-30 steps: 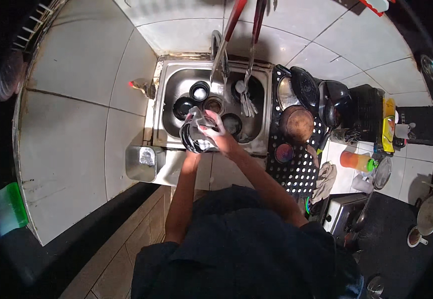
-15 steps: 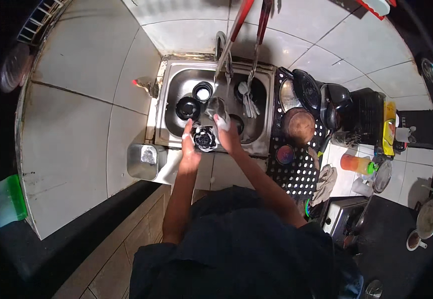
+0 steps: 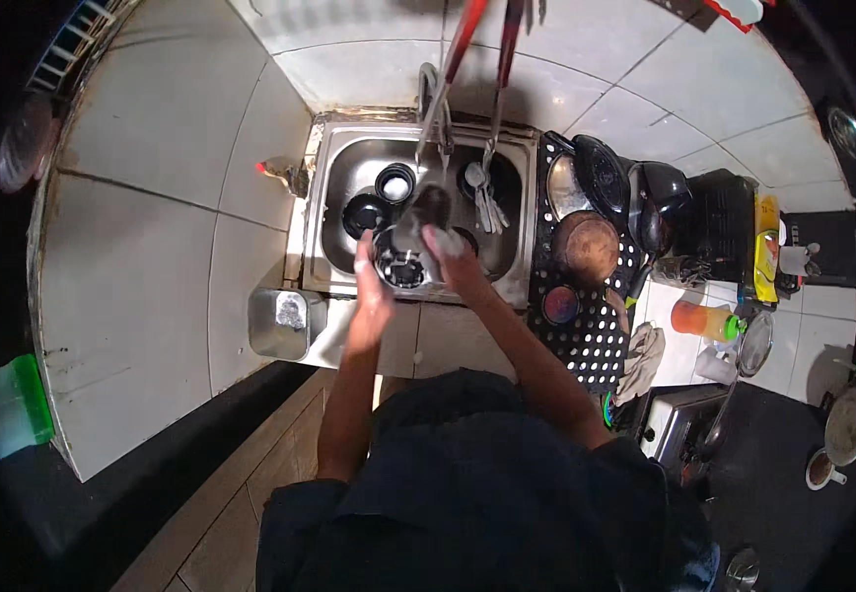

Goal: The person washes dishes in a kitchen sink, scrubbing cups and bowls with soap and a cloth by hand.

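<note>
Over the front rim of the sink [image 3: 316, 259], my left hand [image 3: 370, 281] and my right hand [image 3: 453, 260] clasp a soapy jar [image 3: 403, 268] from either side. Its near end is round, black and ribbed, flecked with white suds. A greyish see-through part reaches from it toward the tap, blurred by motion; I cannot tell whether both are one piece. Foam clings to my fingers. Beyond it in the sink lie a black bowl [image 3: 365, 215] and a black ring-shaped piece [image 3: 394, 184]. Several spoons and forks [image 3: 487, 202] rest in a dark dish at the right.
A tap [image 3: 431, 94] rises behind the sink, with red-handled tools hanging over it. On the right, a black dotted mat [image 3: 586, 355] bears pans and a brown round pot [image 3: 587, 247]. At the front left corner stands a metal tin [image 3: 285, 324]. An orange bottle [image 3: 701, 321] lies farther right.
The jar has turned or tilted between my hands, and its greyish part is blurred and nearer the tap. Both hands stay around it; my left hand has shifted slightly.
</note>
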Available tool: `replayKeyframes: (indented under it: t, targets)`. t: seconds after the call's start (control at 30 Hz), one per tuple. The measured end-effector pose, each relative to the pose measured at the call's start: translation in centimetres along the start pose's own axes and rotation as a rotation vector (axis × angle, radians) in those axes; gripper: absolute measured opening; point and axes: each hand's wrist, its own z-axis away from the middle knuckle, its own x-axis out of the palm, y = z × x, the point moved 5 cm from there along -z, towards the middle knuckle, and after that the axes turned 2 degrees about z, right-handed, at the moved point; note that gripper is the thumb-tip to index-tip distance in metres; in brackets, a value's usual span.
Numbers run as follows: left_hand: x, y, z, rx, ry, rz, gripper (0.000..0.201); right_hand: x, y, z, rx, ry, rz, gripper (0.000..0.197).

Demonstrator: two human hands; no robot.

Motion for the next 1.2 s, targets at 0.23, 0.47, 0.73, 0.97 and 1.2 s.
replayKeyframes:
  t: [0.23, 0.47, 0.73, 0.97, 1.2]
  targets:
    - [-2.0, -0.4, -3.0, 0.018, -0.037, 0.239, 0.030, 1.6, -1.9, -1.9, 0.272, -0.125, 0.064, 0.027]
    - [-1.4, -1.3, -3.1, 0.027, -0.128, 0.499, 0.041, 2.2, -2.1, -0.8, 0.974, 0.091, -0.612, 0.046]
    - [2.2, 3.6, -0.7, 0.146, 0.063, 0.002, 0.039, 0.9, -2.8, -3.7, 0.155, -0.026, 0.094, 0.030]
    - [-0.1, -0.8, -2.4, 0.039, -0.115, 0.454, 0.042, 1.5, -3.4, -2.4, 0.837, 0.114, -0.489, 0.040]
    - [-3.5, 1.3, -2.3, -0.242, -0.208, -0.364, 0.070, -0.3, -4.5, -1.2, -0.059, -0.334, -0.100, 0.025]
